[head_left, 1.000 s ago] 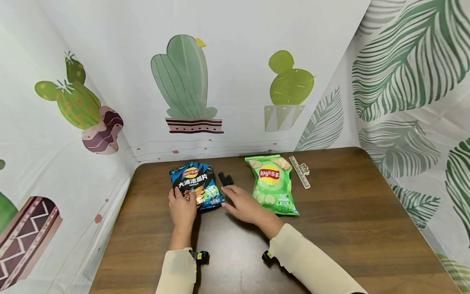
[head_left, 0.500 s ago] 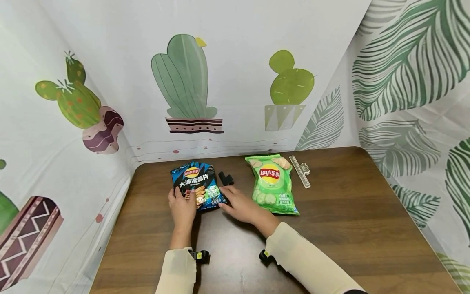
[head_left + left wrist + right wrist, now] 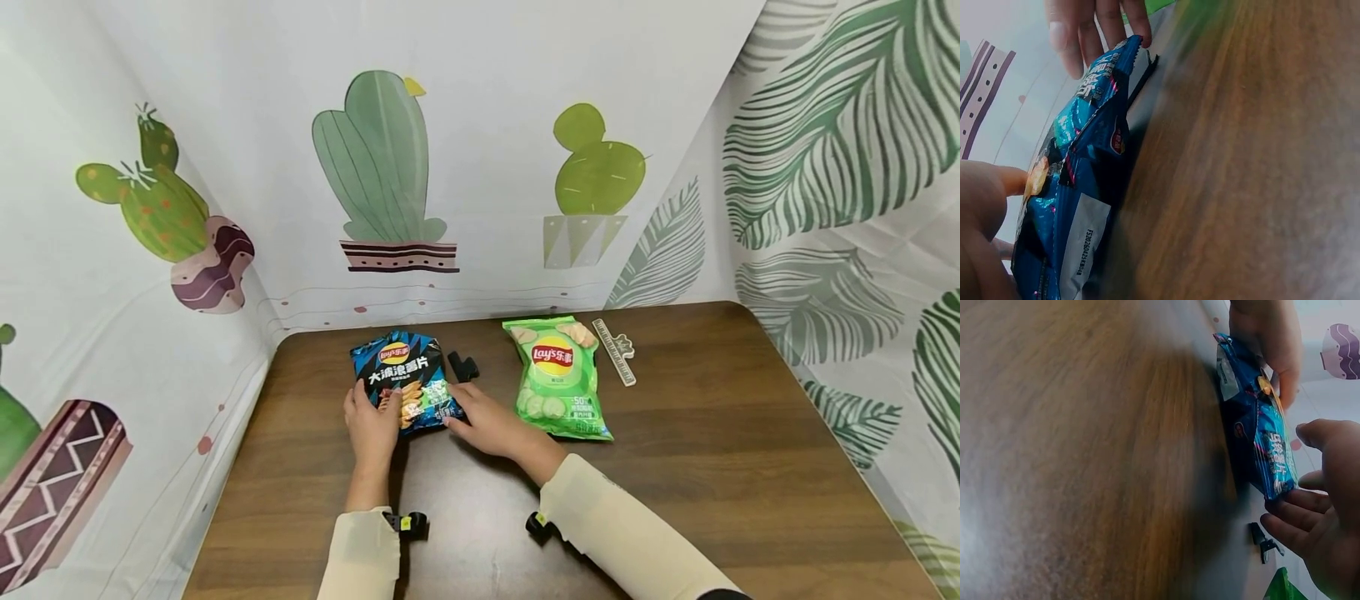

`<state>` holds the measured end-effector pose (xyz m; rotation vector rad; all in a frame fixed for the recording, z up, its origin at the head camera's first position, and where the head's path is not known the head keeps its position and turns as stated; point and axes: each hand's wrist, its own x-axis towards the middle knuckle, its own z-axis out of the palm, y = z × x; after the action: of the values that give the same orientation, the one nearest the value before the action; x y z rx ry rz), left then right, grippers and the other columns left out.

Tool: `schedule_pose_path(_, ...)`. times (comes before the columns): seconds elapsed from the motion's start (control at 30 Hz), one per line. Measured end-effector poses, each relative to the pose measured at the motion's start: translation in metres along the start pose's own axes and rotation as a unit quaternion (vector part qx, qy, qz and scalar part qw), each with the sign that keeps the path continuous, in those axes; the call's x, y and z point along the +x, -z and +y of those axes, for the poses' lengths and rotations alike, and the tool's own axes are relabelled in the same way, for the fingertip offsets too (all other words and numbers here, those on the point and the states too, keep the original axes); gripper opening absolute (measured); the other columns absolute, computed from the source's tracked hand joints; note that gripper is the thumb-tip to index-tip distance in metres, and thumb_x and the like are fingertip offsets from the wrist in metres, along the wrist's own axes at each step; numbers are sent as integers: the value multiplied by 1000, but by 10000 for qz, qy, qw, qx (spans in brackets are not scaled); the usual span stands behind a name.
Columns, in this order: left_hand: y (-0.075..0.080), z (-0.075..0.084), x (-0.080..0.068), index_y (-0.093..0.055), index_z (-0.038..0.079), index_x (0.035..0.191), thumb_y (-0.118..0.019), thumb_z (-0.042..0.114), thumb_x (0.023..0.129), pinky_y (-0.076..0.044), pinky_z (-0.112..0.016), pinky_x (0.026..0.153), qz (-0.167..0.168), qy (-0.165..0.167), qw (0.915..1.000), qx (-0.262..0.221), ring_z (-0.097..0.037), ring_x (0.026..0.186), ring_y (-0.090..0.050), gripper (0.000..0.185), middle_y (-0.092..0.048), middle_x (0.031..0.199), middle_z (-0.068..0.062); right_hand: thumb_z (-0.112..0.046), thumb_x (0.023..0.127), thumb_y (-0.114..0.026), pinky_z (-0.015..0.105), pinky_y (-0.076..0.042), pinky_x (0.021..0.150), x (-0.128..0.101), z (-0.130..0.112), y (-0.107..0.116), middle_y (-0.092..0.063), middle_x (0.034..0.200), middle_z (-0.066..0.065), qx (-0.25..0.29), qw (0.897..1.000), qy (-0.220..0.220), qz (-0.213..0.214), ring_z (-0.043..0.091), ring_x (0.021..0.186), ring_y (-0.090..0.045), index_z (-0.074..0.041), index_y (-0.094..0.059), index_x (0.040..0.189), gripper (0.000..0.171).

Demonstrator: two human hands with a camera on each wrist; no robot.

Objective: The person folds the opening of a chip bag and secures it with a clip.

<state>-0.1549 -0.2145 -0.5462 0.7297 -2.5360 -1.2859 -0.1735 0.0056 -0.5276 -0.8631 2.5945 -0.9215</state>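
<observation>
A blue-and-black bag of potato chips point(image 3: 397, 375) lies on the table's left part, its front facing up. My left hand point(image 3: 372, 423) holds its lower left side, with the thumb on the printed front and the fingers along the left edge. At the bag's lower right corner is my right hand point(image 3: 487, 419), fingers extended and touching the corner. In the right wrist view, the right thumb point(image 3: 1316, 432) stands apart from the bag. Just behind the right hand lies a small black clip point(image 3: 463, 367). The bag's underside is hidden in the head view.
To the right lies a green bag of potato chips point(image 3: 557, 379). Beside it is a long pale clip point(image 3: 615, 352) with a decorative handle. Behind the brown wooden table point(image 3: 712, 467) hangs a white cloth point(image 3: 495, 150) printed with cacti and leaves.
My right hand has moved slightly left, onto the blue bag's lower right corner. The bag has shifted very slightly right, with my left hand still on it.
</observation>
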Motion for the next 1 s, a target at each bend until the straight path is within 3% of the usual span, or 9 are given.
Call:
schedule_pose_path(0.77, 6, 0, 0, -34, 5, 155, -62, 38, 98, -28, -62, 118, 117, 160, 9990, -396, -47, 144, -33, 72, -35, 155, -30, -32, 104, -54, 54, -41, 114, 6, -4, -3, -44, 152, 20, 1364, 9884, -555, 383, 38, 136, -51, -1, -37, 155, 61)
schedule_pose_path(1.0, 7, 4, -2, -39, 2, 151, -65, 30, 96, -32, -58, 116, 462, -115, 9956, -807, -45, 138, -41, 67, -40, 147, -31, -26, 102, -56, 48, -51, 101, 7, -3, -3, -51, 140, 19, 1624, 9833, -582, 579, 32, 113, -63, 0, -42, 152, 58)
